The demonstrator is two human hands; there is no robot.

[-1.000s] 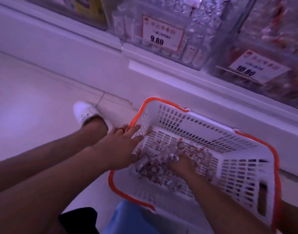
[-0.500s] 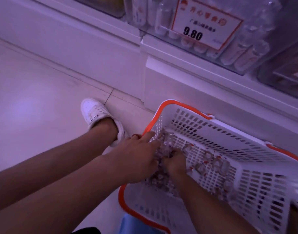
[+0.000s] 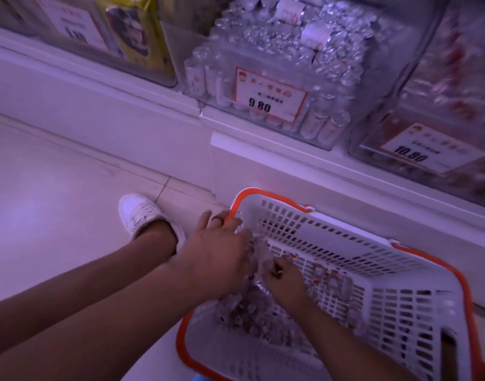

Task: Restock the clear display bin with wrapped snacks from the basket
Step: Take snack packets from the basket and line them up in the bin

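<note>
A white plastic basket with an orange rim (image 3: 417, 287) stands on the floor against the shelf base. Wrapped snacks (image 3: 244, 317) lie heaped at its left end, a few more scattered along its bottom. My left hand (image 3: 222, 257) reaches over the left rim and cups the heap. My right hand (image 3: 286, 281) meets it from the right, fingers curled round a bunch of the wrapped snacks. Above, the clear display bin (image 3: 277, 64) with the 9.80 price tag holds many silvery wrapped snacks.
A second clear bin (image 3: 428, 149) tagged 10.80 sits to the right, and a bin with yellow packs (image 3: 134, 37) to the left. My white shoe (image 3: 142, 215) stands on the pale floor left of the basket.
Both hands have drawn together on the heap at the basket's left end. The view has tilted up, showing more of the bins.
</note>
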